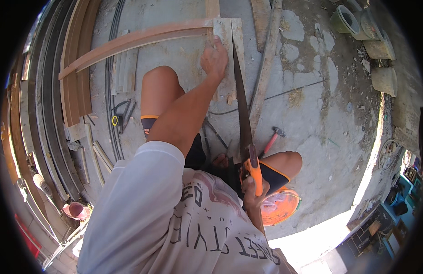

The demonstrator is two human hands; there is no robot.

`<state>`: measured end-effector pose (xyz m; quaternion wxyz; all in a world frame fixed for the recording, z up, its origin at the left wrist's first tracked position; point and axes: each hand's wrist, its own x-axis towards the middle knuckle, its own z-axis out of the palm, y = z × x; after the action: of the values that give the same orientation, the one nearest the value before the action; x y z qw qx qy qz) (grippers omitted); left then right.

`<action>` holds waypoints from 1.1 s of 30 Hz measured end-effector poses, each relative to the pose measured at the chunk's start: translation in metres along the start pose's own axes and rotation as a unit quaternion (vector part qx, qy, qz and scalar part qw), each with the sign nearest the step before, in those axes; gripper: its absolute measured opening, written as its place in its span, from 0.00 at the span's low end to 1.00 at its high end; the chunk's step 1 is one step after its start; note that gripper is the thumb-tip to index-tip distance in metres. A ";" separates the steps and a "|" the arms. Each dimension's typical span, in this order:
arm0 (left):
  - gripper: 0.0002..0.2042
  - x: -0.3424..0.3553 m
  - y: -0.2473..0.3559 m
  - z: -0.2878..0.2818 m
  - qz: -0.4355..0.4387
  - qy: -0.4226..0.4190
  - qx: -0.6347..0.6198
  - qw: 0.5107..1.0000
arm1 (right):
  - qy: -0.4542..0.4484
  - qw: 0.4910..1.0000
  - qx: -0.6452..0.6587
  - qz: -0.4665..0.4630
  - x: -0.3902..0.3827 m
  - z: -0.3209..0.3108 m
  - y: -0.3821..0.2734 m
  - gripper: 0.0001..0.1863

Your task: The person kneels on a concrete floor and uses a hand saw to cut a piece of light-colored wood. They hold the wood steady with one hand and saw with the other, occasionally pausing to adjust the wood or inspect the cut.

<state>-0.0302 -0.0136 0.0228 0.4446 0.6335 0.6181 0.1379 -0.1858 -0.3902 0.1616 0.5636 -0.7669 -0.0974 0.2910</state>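
Above the concrete floor (307,123), your left hand (214,57) is clamped on the left edge of the pale board (226,34). Your right hand (250,189) is closed around the orange handle of the handsaw (242,105). The blade's tip lies at the board's lengthwise slit. A red-handled hammer (269,144) lies near your right knee.

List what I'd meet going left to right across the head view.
Pink container, yellow round object, left hand, handsaw, red-handled hammer, pale bucket at the right.
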 end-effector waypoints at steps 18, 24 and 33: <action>0.38 0.003 -0.002 -0.003 -0.001 0.006 -0.002 1.000 | 0.005 0.999 -0.042 0.010 -0.051 -0.021 0.005 0.27; 0.38 0.003 -0.010 0.013 0.057 0.022 -0.034 0.998 | -0.045 0.995 -0.035 -0.083 0.096 0.026 0.053 0.15; 0.37 0.006 -0.005 0.007 0.017 0.035 -0.003 0.999 | 0.040 0.992 -0.005 -0.120 0.121 0.071 0.012 0.13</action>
<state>-0.0274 -0.0112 0.0129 0.4217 0.6375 0.6221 0.1693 -0.1289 -0.2794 0.0961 0.5937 -0.7637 -0.1678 0.1900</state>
